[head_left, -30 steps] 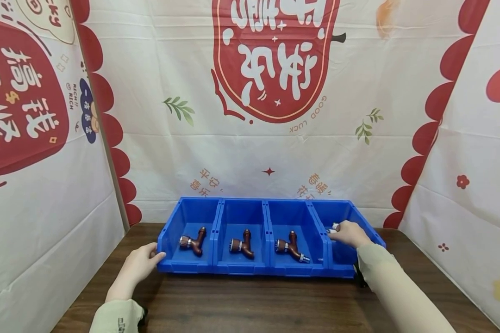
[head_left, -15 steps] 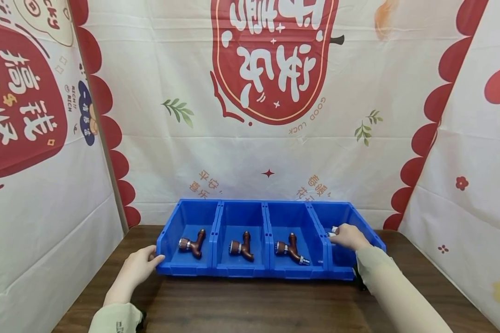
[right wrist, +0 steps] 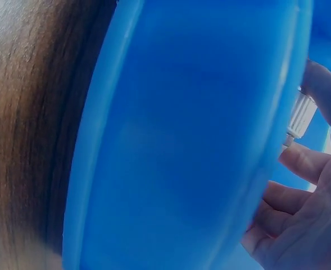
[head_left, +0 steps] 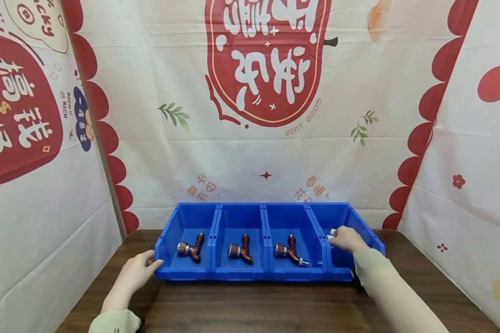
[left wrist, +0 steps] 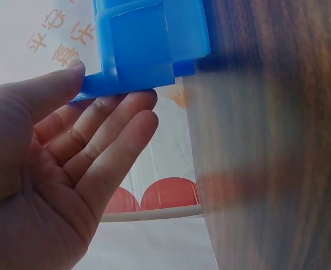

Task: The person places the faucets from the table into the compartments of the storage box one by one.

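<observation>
A row of joined blue bins (head_left: 241, 275) stands on the table. At its left end my left hand (head_left: 135, 273) holds the outer wall's edge, thumb on one side and fingers on the other, as the left wrist view shows. My right hand (head_left: 347, 239) reaches into the rightmost bin and pinches a small white piece with a ribbed knob (right wrist: 303, 115). Most of that piece is hidden by the hand and the bin wall. The other bins each hold one brown tap: a left tap (head_left: 191, 248), a middle tap (head_left: 241, 249) and a right tap (head_left: 290, 250) with a silver nozzle.
The dark wood table (head_left: 250, 307) extends in front of the bins. Behind them hangs a white printed cloth (head_left: 233, 157), with more cloth at both sides. Dividers (head_left: 266, 231) separate the bins.
The head view has shifted a little, so the bins sit slightly lower in it. Both hands keep about the same places at the bins, and the taps have not moved.
</observation>
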Demonstrator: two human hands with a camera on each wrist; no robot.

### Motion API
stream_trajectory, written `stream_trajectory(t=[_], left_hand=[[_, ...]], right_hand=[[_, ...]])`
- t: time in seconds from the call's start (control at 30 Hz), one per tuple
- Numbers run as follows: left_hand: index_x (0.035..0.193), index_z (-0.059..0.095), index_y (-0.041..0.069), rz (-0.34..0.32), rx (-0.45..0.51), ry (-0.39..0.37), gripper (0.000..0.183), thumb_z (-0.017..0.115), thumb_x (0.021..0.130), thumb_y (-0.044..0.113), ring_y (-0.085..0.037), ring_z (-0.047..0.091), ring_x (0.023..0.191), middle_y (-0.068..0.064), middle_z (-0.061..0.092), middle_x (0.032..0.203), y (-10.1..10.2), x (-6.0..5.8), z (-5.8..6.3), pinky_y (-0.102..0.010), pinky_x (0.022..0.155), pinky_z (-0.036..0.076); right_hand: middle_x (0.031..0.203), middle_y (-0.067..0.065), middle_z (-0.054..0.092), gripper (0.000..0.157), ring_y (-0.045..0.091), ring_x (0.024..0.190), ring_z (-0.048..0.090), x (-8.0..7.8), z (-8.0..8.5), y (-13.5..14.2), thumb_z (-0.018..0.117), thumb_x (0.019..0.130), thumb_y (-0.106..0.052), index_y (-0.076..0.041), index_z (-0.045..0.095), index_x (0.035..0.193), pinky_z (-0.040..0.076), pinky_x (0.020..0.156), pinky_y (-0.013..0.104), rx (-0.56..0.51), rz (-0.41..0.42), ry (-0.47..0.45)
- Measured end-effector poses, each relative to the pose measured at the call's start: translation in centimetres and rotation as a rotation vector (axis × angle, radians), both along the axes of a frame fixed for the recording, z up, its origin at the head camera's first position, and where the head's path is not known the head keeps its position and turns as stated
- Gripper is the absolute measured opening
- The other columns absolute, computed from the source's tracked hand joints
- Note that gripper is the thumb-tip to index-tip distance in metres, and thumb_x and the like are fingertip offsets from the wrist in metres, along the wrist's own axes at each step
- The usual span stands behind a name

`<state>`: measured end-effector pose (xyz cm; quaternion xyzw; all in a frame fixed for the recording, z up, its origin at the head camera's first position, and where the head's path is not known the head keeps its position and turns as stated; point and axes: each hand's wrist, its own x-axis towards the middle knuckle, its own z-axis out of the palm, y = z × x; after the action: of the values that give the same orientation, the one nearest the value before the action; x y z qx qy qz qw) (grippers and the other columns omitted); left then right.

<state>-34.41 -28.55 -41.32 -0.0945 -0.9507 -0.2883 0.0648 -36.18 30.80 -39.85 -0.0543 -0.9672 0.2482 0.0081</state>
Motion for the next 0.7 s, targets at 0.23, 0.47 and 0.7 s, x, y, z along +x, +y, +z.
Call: stream_trajectory(t=[0.23, 0.47, 0.7], left_hand=[[0.104, 0.063, 0.0, -0.005, 0.002, 0.011, 0.024, 0.065, 0.093, 0.022, -0.016, 0.049, 0.062, 0.0, 0.052, 0.066, -0.12, -0.05, -0.23, -0.033, 0.057, 0.039], [0.103, 0.063, 0.002, -0.003, -0.004, 0.023, 0.023, 0.065, 0.093, 0.022, -0.016, 0.049, 0.061, 0.001, 0.051, 0.066, -0.17, 0.08, -0.31, -0.033, 0.057, 0.038], [0.098, 0.063, 0.004, -0.006, -0.003, 0.026, 0.018, 0.065, 0.093, 0.022, -0.016, 0.047, 0.06, 0.001, 0.049, 0.064, 0.02, 0.2, -0.2, -0.033, 0.055, 0.037]], right_hand=[[0.054, -0.001, 0.038, 0.039, 0.015, 0.05, 0.043, 0.35, -0.02, -0.42, 0.068, 0.085, -0.034, -0.012, 0.049, 0.059, 0.037, 0.052, 0.028, -0.007, -0.021, -0.014], [0.055, 0.0, 0.044, 0.04, 0.018, 0.053, 0.05, 0.38, -0.35, -0.52, 0.068, 0.085, -0.04, -0.007, 0.061, 0.065, 0.042, 0.055, 0.028, -0.013, -0.038, -0.021], [0.054, 0.0, 0.041, 0.036, 0.017, 0.051, 0.047, 0.39, -0.79, -0.33, 0.065, 0.087, -0.035, -0.009, 0.058, 0.063, 0.04, 0.053, 0.028, -0.032, -0.047, -0.026]])
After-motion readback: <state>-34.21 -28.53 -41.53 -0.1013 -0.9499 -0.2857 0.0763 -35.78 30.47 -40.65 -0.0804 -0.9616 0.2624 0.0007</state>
